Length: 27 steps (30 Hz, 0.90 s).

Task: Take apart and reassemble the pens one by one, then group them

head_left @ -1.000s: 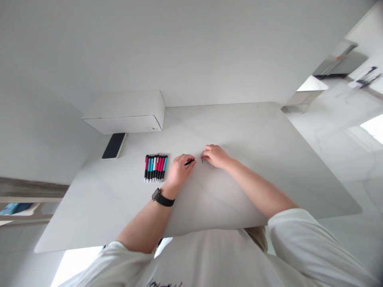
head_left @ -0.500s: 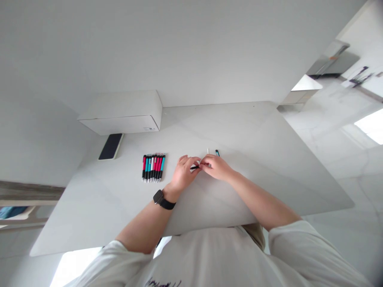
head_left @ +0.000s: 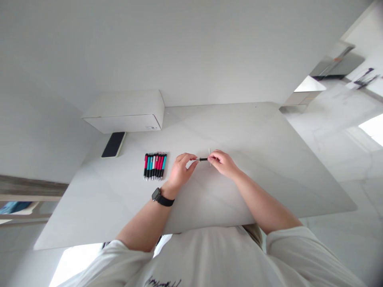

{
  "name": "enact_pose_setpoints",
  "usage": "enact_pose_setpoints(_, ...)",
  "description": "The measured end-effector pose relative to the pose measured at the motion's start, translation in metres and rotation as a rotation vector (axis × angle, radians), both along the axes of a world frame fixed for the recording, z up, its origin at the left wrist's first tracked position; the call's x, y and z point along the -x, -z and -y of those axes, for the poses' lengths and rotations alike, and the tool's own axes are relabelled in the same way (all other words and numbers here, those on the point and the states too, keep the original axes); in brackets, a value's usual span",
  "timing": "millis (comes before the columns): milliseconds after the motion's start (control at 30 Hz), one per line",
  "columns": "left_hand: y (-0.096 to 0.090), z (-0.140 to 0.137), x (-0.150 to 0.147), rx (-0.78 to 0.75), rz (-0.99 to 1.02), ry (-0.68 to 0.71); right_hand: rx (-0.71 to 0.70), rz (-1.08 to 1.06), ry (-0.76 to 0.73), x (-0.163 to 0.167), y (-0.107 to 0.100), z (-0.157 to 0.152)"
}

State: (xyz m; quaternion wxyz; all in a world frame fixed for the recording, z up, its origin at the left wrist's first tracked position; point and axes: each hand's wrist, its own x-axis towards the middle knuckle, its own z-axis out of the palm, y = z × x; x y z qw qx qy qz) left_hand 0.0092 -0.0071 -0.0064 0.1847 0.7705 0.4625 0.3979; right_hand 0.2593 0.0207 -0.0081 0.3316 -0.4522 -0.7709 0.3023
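Note:
Between my hands lies a pen [head_left: 204,159] with a black grip, held level above the white table. My left hand [head_left: 181,167], with a black watch [head_left: 161,198] on its wrist, pinches the light-coloured tip end. My right hand [head_left: 223,162] closes thumb and fingers round the other end, hiding that part. A thin white stick, like a pen refill [head_left: 210,151], lies upright in view beside my right fingertips, partly covered by them. To the left of my left hand is a row of several pens [head_left: 155,166] with red, teal and white barrels and black grips.
A long white box [head_left: 128,122] stands against the wall at the back left of the white table [head_left: 254,139]. A dark-screened phone [head_left: 113,144] lies before it. The table's right edge slopes down toward a tiled floor.
My hands have moved slightly apart, and the pen between them now shows more of its black grip. The short teal-and-black piece behind my right hand is no longer visible on the table.

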Motion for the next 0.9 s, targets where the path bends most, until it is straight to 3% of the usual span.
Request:
enact_pose_setpoints(267, 0.001, 0.001, -0.001, -0.010, -0.041, 0.007, -0.035, 0.022, -0.013, 0.005, 0.003, 0.002)
enact_pose_setpoints(600, -0.002, 0.002, -0.002, 0.022, -0.018, 0.028, -0.207, -0.008, 0.013, 0.010, -0.004, 0.014)
enact_pose_setpoints(900, -0.002, 0.002, -0.001, 0.033, 0.011, 0.033, -0.177, 0.036, 0.017, 0.014, 0.000, 0.015)
